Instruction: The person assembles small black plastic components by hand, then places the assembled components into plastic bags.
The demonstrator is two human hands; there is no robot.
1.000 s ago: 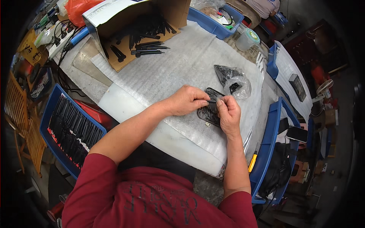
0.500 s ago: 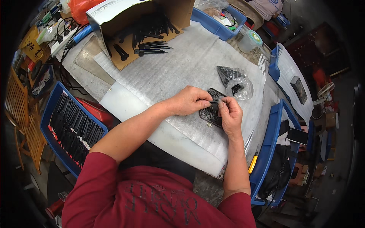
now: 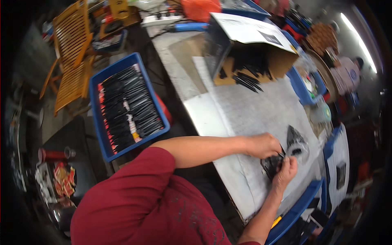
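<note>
Two bare hands meet over a work table [image 3: 161, 51] covered with a wrinkled white foam sheet [image 3: 265, 108], close to its near right corner. Thumb and fingers of the left hand [image 3: 263, 145] are pinched together on a slim black strip [image 3: 281, 150], whose far end lies between the hands. The right hand [image 3: 286, 169] has its fingers bent in beside the strip; blur hides whether they grip it too. Under both hands sits a flat, glossy black object [image 3: 267, 165], partly covered by them.

Just beyond the hands, toward the table's right edge, lies a crumpled clear plastic bag [image 3: 303, 148] with something black inside. Toward the far edge, an open cardboard box with a white outer face [image 3: 249, 26] lies on its side, its mouth facing the hands; thin black sticks [image 3: 247, 81] fill part of it and spread onto its lower flap. A smooth milky-white board [image 3: 208, 116] runs along the near edge.

Left of the table stands a blue rectangular plastic bin [image 3: 152, 136] packed with rows of slim black pieces [image 3: 139, 94]. Beside the near right corner, a yellow-handled tool [image 3: 276, 221] rests by another blue plastic bin [image 3: 300, 202].
</note>
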